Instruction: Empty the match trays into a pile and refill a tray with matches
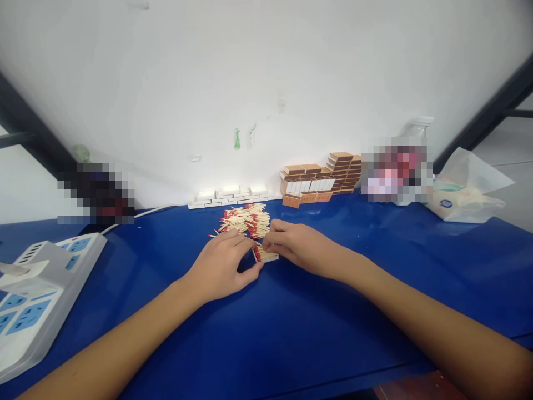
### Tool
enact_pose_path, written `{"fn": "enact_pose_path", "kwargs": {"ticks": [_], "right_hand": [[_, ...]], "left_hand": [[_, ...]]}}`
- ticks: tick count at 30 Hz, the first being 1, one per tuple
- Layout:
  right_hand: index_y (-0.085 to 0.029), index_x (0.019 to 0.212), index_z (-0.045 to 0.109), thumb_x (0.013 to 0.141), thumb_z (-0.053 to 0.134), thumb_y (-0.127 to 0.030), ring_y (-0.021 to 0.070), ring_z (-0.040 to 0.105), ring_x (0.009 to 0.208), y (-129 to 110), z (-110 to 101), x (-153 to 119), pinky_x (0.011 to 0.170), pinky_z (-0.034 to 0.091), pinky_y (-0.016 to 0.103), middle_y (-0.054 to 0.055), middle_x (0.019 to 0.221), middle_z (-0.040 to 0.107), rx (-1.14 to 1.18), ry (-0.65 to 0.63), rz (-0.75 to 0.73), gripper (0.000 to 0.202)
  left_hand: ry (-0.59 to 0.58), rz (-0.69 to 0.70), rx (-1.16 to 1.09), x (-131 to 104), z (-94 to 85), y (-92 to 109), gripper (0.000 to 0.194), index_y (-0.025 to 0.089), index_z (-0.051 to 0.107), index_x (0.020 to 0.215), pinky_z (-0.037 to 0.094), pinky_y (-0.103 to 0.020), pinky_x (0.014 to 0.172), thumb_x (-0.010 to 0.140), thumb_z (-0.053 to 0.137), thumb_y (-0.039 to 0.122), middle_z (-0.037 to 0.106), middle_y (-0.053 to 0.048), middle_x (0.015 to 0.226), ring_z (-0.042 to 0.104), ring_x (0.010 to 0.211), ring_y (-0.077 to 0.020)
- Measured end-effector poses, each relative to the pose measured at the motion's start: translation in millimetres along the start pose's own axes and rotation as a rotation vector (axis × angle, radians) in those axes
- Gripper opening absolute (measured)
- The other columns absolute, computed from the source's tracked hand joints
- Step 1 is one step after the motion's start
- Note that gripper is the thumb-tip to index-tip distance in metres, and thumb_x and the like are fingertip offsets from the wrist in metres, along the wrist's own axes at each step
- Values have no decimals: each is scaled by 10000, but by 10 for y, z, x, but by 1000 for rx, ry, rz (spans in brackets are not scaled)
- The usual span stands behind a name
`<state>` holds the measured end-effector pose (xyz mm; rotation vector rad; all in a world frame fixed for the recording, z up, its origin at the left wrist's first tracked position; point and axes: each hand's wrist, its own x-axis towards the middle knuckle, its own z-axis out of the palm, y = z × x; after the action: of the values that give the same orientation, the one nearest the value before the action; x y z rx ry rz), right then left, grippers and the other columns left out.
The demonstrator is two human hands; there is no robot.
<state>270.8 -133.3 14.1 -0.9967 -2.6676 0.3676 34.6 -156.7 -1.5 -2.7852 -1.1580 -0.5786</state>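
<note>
A small white matchbox tray (272, 257) filled with red-tipped matches (261, 254) lies on the blue table. My left hand (225, 261) grips its left end, thumb on the near side and index finger on the far side. From the right, my right hand (287, 241) reaches over the tray with its fingers pinched together at the matches. Its fingertips are partly hidden, so how many matches they grip does not show. Just behind both hands spreads a loose pile of matches (259, 222), heads mostly pointing left.
White empty-looking trays (229, 195) are stacked along the wall. Brown matchbox sleeves (343, 172) and filled-in boxes stand right of them. A white power strip (79, 278) with a plug lies at left. A tissue pack (462, 200) sits at right, beside blurred items.
</note>
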Motion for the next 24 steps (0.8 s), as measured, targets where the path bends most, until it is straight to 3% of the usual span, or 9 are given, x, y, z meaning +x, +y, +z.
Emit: {"fn": "enact_pose_path", "kwargs": {"ticks": [10,14,19,24], "right_hand": [[-193,1056,688,1061,469,-206,144,554,796,-23,23,-2,731,413,281,56,1024,574,36,5,-13,220],[-210,1074,685,1041,494,-186,146,564,811,60,35,-5,732,411,276,49,1022,589,12,103,-24,195],[-193,1013,672,989,540,-138,168,578,838,173,7,11,748,419,290,49,967,599,-89,291,122,145],[-203,1077,678,1009,580,-231,176,570,838,198,104,41,738,435,299,64,1013,589,-69,203,93,123]], "left_hand": [[10,0,15,-2,16,2,261,165,691,975,496,-373,738,958,612,413,689,-72,855,591,797,-233],[38,-10,26,-1,7,-6,252,169,707,1029,503,-382,783,947,628,394,705,-62,852,606,817,-235],[191,-210,67,29,-22,-46,222,174,723,998,470,-345,699,908,664,368,686,-40,755,603,769,-225],[255,-401,61,56,-54,-68,236,189,735,1013,425,-322,653,899,676,387,663,-13,702,578,721,-207]]}}
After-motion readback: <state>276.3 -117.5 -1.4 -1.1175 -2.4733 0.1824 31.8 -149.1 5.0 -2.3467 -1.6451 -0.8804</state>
